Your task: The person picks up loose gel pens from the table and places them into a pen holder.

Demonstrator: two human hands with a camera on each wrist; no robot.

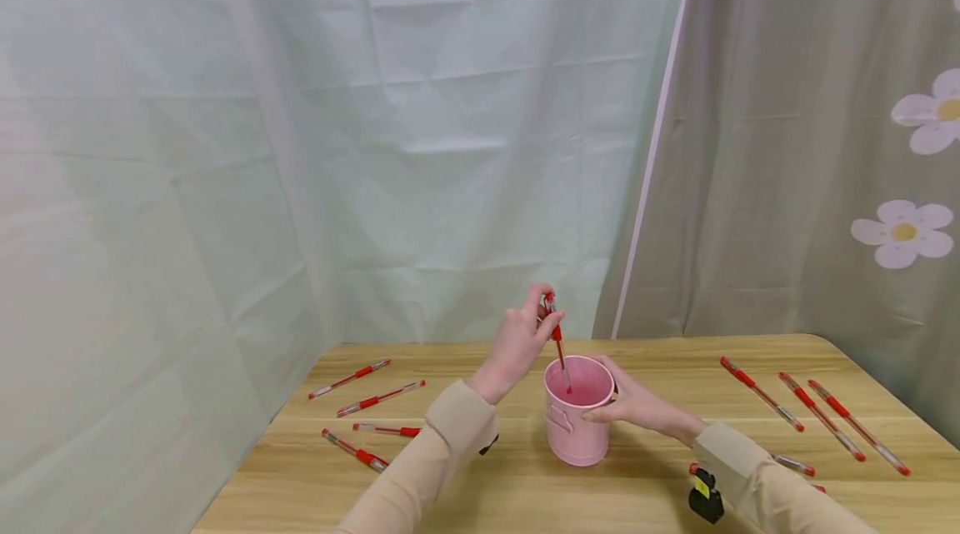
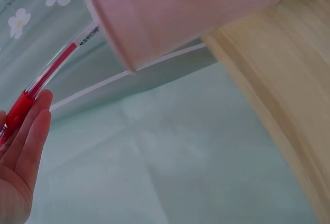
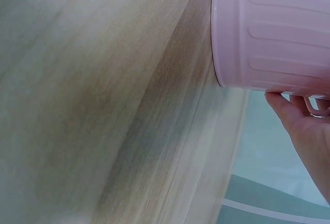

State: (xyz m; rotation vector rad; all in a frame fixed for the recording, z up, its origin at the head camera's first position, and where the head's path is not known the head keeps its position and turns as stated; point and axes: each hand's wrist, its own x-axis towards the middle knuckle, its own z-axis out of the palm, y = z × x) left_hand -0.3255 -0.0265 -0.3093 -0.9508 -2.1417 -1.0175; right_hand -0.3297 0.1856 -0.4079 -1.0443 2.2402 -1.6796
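Observation:
A pink bucket-like cup (image 1: 576,434) with small side handles stands upright on the wooden table. My left hand (image 1: 519,344) pinches a red gel pen (image 1: 558,334) by its upper part, above the cup. The pen's lower end reaches down past the rim into the cup's mouth. In the left wrist view the red grip of the pen (image 2: 51,69) lies against my fingers, and its clear end passes behind the cup's rim. My right hand (image 1: 637,402) holds the cup by its right side, thumb toward the front. In the right wrist view my fingers (image 3: 289,113) are at the side handle.
Several red pens lie on the left of the table, among them one pen (image 1: 381,398). More lie on the right, such as a long pen (image 1: 858,427), some partly under my right sleeve (image 1: 738,459). Curtains (image 1: 465,142) hang behind the table (image 1: 510,509).

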